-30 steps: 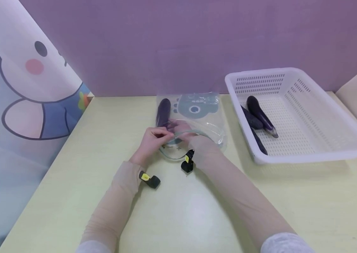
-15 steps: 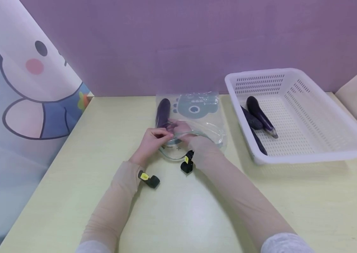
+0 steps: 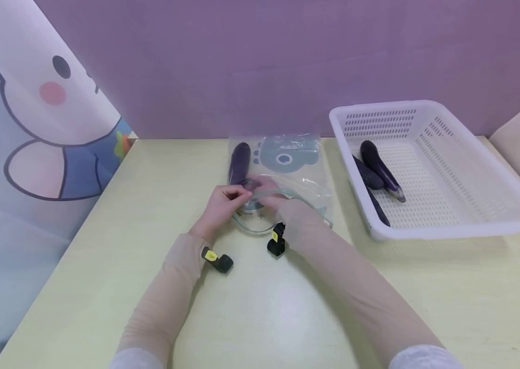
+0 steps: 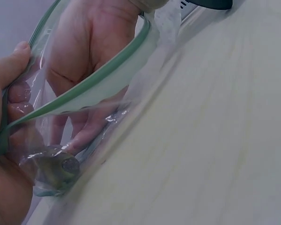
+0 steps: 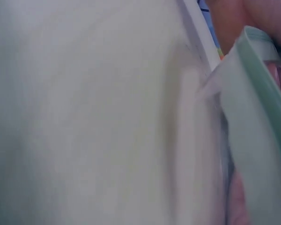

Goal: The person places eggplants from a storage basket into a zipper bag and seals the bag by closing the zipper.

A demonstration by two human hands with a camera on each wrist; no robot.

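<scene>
Pinching the green rim (image 4: pixel 79 95) of the clear bag (image 3: pixel 308 177), our left hand (image 3: pixel 222 205) has its thumb and fingers close together. Our right hand (image 3: pixel 266 190) is inside the bag, near the stem end (image 4: pixel 63 172) of the eggplant (image 3: pixel 240 161). We see its fingers reach down by that end, but shine and folds in the plastic blur the tips, so we cannot tell if they grip it. The eggplant lies along the bag's left side. In the right wrist view we get mostly blurry table (image 5: pixel 98 117), and both hands are cut off at the edge. Both sleeves (image 3: pixel 338 279) run off the bottom of the head view. Right of the bag sits a white basket (image 3: pixel 453 233). We count three dark eggplants (image 3: pixel 381 168) in it; the basket's wall hides bits of two. Behind is a purple wall (image 3: pixel 264 66), and the cartoon cloth (image 3: pixel 80 177) on the left is cut off too.
</scene>
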